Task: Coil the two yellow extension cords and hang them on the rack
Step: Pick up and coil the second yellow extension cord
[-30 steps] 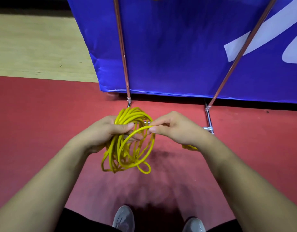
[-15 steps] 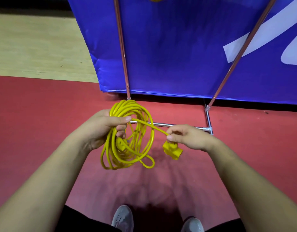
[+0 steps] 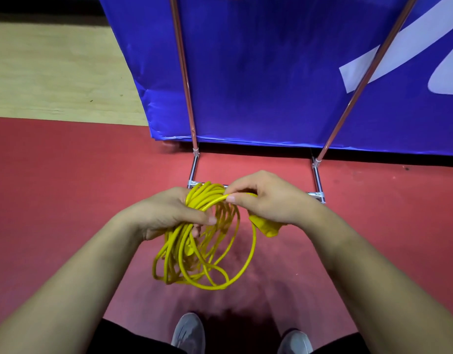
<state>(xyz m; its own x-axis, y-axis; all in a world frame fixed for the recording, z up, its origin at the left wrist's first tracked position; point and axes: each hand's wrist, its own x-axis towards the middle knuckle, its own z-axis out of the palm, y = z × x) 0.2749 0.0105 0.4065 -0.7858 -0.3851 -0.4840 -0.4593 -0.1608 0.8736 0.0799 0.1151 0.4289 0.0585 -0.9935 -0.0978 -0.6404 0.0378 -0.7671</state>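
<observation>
Back comes the right hand (image 3: pixel 269 200) from out wide, laying its last loop against the coil (image 3: pixel 205 241), plug end (image 3: pixel 267 226) tucked under the palm now! Behind it all hangs the blue banner (image 3: pixel 271 72), the rack (image 3: pixel 318 175) with its poles and floor bar just beyond the coil, red floor (image 3: pixel 67 187) beneath. Left hand (image 3: pixel 169 213) sits on the coil's left, fingers closed right round the gathered strands, loops dangling below. Right hand, at the coil's top right, pinches one strand between thumb and forefinger, wrist cocked over. The risk, I'd say: those lower loops hang loose and uneven, so any slackening of the left grip could spill them into a tangle before hanging.
</observation>
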